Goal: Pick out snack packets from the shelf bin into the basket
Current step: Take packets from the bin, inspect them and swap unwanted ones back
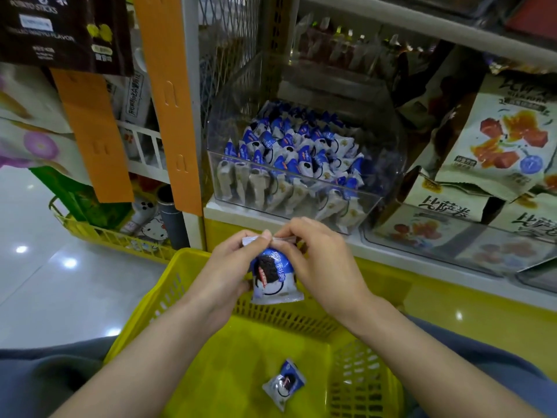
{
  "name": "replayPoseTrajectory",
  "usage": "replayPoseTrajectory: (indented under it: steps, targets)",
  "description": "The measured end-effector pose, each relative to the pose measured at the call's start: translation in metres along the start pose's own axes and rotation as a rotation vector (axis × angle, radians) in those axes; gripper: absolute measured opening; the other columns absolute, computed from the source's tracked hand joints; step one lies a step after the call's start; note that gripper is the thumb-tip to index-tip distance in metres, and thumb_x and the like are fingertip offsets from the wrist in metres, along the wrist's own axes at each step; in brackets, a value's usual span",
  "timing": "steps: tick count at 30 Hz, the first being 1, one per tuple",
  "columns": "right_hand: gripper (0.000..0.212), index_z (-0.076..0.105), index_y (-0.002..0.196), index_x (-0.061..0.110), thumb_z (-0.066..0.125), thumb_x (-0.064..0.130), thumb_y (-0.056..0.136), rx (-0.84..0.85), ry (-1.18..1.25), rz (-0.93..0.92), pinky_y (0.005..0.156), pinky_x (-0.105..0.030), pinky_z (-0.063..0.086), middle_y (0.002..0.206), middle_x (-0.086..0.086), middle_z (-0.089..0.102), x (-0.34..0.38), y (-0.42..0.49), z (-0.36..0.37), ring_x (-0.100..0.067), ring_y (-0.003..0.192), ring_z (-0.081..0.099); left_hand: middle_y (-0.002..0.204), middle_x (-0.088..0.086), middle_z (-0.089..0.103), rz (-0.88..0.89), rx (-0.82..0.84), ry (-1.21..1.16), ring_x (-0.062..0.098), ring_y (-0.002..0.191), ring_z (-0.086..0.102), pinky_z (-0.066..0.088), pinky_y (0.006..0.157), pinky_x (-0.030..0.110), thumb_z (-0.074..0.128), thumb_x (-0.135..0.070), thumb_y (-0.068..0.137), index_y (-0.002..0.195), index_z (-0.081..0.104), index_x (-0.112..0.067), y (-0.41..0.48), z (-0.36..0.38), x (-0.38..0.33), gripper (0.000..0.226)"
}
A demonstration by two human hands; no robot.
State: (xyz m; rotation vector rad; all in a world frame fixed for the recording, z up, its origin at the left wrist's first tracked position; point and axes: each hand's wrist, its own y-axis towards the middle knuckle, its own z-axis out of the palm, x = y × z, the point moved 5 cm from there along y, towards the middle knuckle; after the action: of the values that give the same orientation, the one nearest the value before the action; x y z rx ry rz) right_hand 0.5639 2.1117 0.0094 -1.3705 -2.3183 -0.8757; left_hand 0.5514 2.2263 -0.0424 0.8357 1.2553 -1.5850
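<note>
Shop shelving filled the far side, with glossy floor at the left. On the shelf I saw the clear bin packed with blue-and-white packets. Nearer than the bin, both hands held one packet upright over the yellow basket. The left hand pinched its top seal at the left, and the right hand pinched the seal at the right. A second packet lay flat on the basket floor, well apart from the held one. Printed pouches leaned just right of the bin.
</note>
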Motion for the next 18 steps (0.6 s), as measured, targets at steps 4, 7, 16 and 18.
replayPoseTrajectory:
  steps: [4,7,16,18]
  targets:
    - [0.013,0.059,0.076,0.017,0.058,0.012,0.089,-0.074,0.358,0.381,0.063,-0.025,0.053,0.075,0.003,0.063,-0.027,0.001,-0.002,-0.006,0.067,0.060,0.096,0.008,0.072,-0.051,0.007,0.023,0.017,0.080,0.068,0.053,0.077,0.036,0.066,-0.030,0.080,0.103,0.061,-0.013,0.001,0.001,0.004,0.028]
    - [0.012,0.053,0.082,0.009,0.050,0.006,0.093,-0.118,0.743,0.673,0.051,-0.019,0.054,0.085,-0.012,0.061,-0.046,-0.003,0.002,-0.003,0.057,0.062,0.095,0.007,0.072,-0.007,-0.016,-0.012,0.012,0.075,0.068,0.058,0.066,0.027,0.067,-0.015,0.081,0.105,0.059,-0.013,0.001,0.002,0.006,0.025]
    - [0.039,0.039,0.113,0.010,0.060,-0.004,0.084,0.358,0.751,0.806,0.070,-0.025,0.057,0.111,-0.017,0.060,-0.042,-0.033,0.034,-0.017,0.079,0.064,0.072,-0.002,0.069,0.177,-0.195,0.002,0.006,0.067,0.065,0.055,0.065,0.023,0.054,-0.015,0.091,0.079,0.064,-0.014,0.003,-0.011,0.003,0.016]
    - [0.055,0.037,0.125,0.014,0.068,0.004,0.080,0.417,0.479,0.655,0.087,-0.031,0.053,0.117,-0.004,0.058,-0.040,-0.032,0.031,-0.016,0.097,0.062,0.075,0.001,0.068,0.228,-0.198,0.133,0.008,0.069,0.063,0.053,0.066,0.024,0.055,-0.015,0.091,0.078,0.064,-0.014,0.002,-0.009,0.002,0.016]
